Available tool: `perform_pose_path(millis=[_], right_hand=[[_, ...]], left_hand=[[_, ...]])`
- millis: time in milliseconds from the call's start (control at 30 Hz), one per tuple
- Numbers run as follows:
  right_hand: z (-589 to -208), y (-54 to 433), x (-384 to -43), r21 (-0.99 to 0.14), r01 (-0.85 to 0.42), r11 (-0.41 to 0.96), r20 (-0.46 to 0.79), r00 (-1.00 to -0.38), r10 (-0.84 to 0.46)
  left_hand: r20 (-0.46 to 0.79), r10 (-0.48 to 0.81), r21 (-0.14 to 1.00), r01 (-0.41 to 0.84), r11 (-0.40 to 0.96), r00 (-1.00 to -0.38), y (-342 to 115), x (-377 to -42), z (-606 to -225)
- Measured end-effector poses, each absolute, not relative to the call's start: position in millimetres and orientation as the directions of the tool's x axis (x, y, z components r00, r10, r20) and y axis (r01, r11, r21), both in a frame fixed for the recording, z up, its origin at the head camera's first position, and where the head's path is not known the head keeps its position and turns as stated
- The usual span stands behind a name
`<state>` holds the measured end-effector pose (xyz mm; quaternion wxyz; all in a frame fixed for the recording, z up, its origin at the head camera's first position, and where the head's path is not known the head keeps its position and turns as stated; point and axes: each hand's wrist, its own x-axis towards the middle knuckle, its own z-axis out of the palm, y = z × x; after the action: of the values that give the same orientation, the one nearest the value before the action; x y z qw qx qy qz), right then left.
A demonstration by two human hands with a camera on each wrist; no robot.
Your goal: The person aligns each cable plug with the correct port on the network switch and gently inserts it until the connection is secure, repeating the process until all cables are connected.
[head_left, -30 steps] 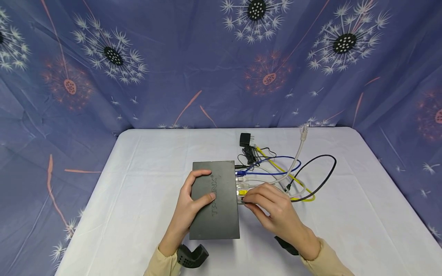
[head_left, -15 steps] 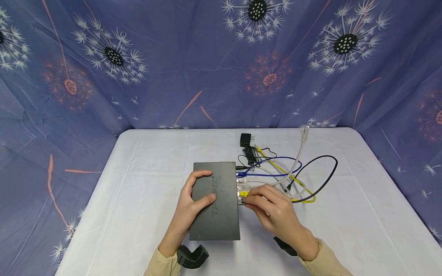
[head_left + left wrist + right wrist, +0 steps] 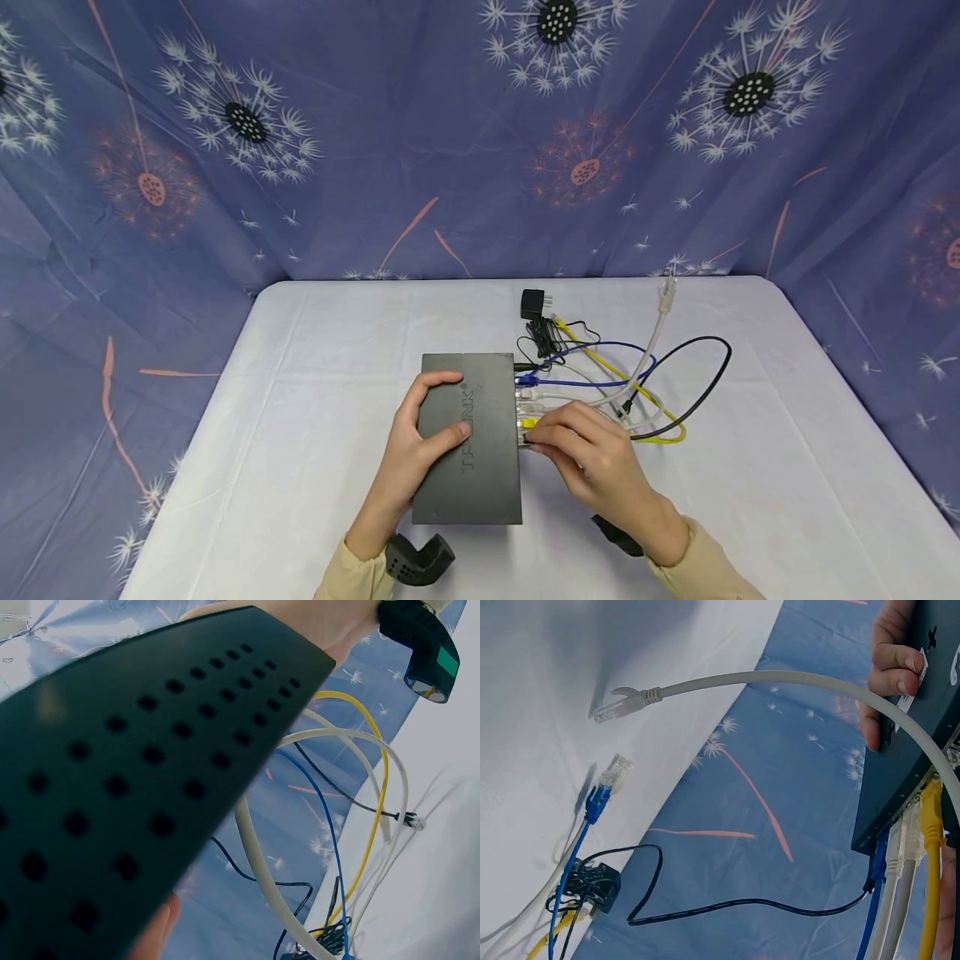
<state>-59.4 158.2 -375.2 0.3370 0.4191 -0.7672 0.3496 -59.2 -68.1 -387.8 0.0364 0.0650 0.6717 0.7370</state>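
Note:
My left hand (image 3: pixel 405 454) grips a dark grey TP-LINK network switch (image 3: pixel 472 492) across its top. In the right wrist view, its fingers (image 3: pixel 896 679) curl under the underside. Thumb and fingers of my right hand (image 3: pixel 600 454) pinch the plug of a black network cable (image 3: pixel 723 362) right at the port nearest me; the fingers partly hide that plug. Beside it, a yellow plug (image 3: pixel 529 423), pale grey plugs and a blue plug (image 3: pixel 527 381) sit in the row of ports. The perforated side of the switch fills much of the left wrist view.
A black power adapter (image 3: pixel 532 303) with a bundled cord lies behind the switch on the white-covered table (image 3: pixel 315 358). One thick grey cable's free plug (image 3: pixel 666 296) stands up in the air. Loose blue, yellow and black cables loop to the right. A patterned blue cloth (image 3: pixel 420 125) hangs behind.
The switch has shifted slightly to the right and toward me. The free end of the thick grey cable sways a little right. My right hand keeps its pinch at the same port.

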Motion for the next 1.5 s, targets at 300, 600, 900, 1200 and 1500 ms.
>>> perform_pose_path(millis=[300,600,900,1200,1500], right_hand=[[-376.9,157.1,-57.8,-0.244,-0.872,0.424,0.832,-0.413,-0.37],[-377.2,156.6,-59.2,-0.246,-0.873,0.42,0.832,-0.413,-0.371],[-378.1,152.9,-56.9,-0.236,-0.868,0.436,0.833,-0.412,-0.37],[-377.7,151.0,-54.5,-0.232,-0.86,0.455,0.828,-0.42,-0.372],[-377.2,153.5,-50.5,-0.225,-0.825,0.518,0.82,-0.448,-0.357]], left_hand=[[0.046,0.135,0.995,0.034,-0.092,-0.99,-66.4,-60.2,-386.9],[0.042,0.13,0.995,0.03,-0.091,-0.991,-64.9,-61.4,-386.4],[0.044,0.136,0.995,0.031,-0.097,-0.99,-64.6,-61.2,-385.4],[0.028,0.121,0.995,0.016,-0.097,-0.992,-67.2,-61.7,-385.1],[0.035,0.123,0.995,0.022,-0.102,-0.992,-68.5,-62.1,-385.5]])
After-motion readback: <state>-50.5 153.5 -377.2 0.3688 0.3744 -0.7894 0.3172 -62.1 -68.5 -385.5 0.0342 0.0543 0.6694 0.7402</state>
